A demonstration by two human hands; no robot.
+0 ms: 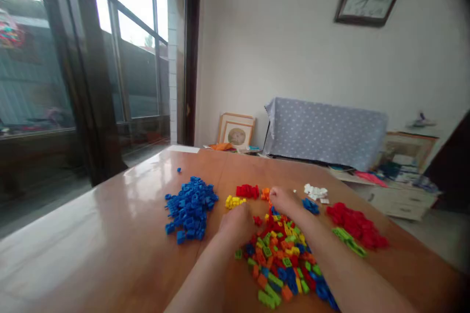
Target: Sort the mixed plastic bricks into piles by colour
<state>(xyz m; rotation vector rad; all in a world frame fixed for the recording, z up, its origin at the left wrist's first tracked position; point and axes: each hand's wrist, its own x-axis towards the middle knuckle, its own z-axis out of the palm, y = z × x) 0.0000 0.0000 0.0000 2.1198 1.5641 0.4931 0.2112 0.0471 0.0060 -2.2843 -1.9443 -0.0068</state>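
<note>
A heap of mixed plastic building bricks (279,259) in green, orange, red, blue and yellow lies on the glossy wooden table (110,205). My left hand (237,225) rests curled at the heap's upper left edge, close to a small red brick (257,221). Its fingers hide whatever may be inside them. My right hand (285,200) lies over the heap's top edge, just below a few orange bricks (265,193). Its fingertips point left, and I cannot see whether they hold a brick. Both forearms reach in from the bottom of the view.
Sorted bricks surround the heap: a large blue pile (190,209), yellow (235,201), red (247,191), white (316,192), blue (310,206), red (356,225) and green (348,241). A lone blue brick (178,169) lies farther back. The table's right edge meets a low white cabinet (396,200).
</note>
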